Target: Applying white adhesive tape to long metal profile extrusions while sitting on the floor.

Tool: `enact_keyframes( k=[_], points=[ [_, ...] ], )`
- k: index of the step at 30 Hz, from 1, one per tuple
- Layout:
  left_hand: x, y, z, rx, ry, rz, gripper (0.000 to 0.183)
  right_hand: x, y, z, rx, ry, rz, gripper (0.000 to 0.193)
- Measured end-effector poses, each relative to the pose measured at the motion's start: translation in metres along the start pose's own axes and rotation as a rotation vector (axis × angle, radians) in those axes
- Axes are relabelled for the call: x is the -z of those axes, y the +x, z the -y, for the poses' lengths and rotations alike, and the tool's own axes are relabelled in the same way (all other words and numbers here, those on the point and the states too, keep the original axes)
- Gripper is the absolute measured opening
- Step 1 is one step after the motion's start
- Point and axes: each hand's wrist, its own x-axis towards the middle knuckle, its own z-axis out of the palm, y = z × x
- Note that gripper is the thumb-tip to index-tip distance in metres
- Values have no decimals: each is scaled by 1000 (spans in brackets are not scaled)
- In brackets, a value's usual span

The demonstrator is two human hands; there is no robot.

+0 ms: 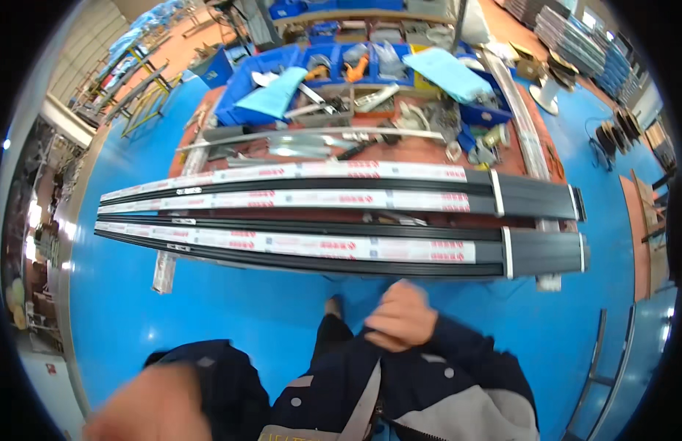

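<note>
Two long dark profile assemblies lie side by side across the bench, the far one (pixel 536 197) and the near one (pixel 543 251). Strips of white film with red print (pixel 341 245) run along them, and pale bands cross their right ends. My right hand (pixel 403 316) is in front of my jacket, short of the near profiles, its fingers curled closed; whatever lies in them, if anything, is hidden. Low at the left, my left hand (pixel 153 404) is smeared by motion, away from the profiles, and its fingers cannot be made out.
Behind the profiles, the red bench (pixel 201 140) carries blue bins (pixel 245 81) of small parts, light-blue sheets (pixel 447 73), metal strips (pixel 297 143) and loose fittings. Pale rails (pixel 164 272) stick out beneath the profiles. Spools (pixel 550 95) stand on the blue floor (pixel 113 316) at the right.
</note>
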Motion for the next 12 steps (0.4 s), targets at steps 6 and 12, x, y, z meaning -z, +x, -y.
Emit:
enact_keyframes(
  k=[6, 12],
  points=[
    [-110, -298, -57, 1523, -187, 624, 13, -258, -238, -105, -785, 217, 668, 13],
    [-54, -432, -124, 1655, -468, 1084, 5, -384, -229, -149, -1195, -22, 413, 57]
  ],
)
